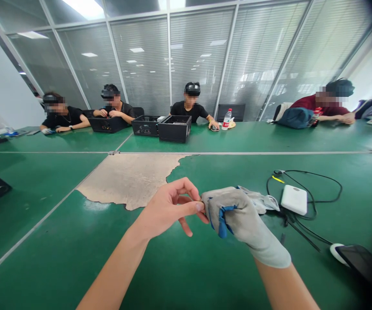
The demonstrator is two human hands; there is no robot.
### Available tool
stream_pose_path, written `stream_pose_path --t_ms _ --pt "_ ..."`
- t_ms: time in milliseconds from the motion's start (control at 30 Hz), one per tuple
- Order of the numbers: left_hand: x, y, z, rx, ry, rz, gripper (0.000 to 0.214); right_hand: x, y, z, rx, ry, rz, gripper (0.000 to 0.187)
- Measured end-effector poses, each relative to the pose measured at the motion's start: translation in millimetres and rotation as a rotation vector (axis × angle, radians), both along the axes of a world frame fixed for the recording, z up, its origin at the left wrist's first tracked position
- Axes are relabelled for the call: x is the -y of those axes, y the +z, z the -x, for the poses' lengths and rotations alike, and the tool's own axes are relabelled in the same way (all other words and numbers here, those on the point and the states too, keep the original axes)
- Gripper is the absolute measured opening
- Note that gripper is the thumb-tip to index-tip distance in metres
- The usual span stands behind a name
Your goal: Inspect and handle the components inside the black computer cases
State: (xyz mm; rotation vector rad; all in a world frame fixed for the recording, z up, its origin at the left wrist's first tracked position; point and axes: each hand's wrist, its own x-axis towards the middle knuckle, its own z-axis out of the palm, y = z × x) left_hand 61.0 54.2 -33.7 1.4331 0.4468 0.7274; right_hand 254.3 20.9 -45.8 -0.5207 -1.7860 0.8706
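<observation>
My left hand (173, 206) is bare, its thumb and index finger pinched together in front of me. At their tips is something small that I cannot make out, right against the knuckles of my right hand (234, 211). A grey work glove (263, 243) with blue patches covers the right hand, whose fingers are curled in; whatever they hold is hidden. Just behind the right hand, a crumpled whitish plastic bag (261, 201) lies on the green table (179, 271).
A bare, peeled patch (124, 176) marks the tabletop at left. To the right are a white box (294, 199), black cables (315, 174) and a phone (360, 260). Across the table, several people sit near black boxes (175, 128) and a bottle (227, 119).
</observation>
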Motion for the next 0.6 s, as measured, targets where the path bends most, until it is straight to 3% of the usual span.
stream_pose_path --t_ms 600 --pt "-2.1 -2.0 -0.3 -0.004 -0.044 0.021 0.035 -1.1 2.4 -2.4 -0.025 -0.002 -0.026 0.031"
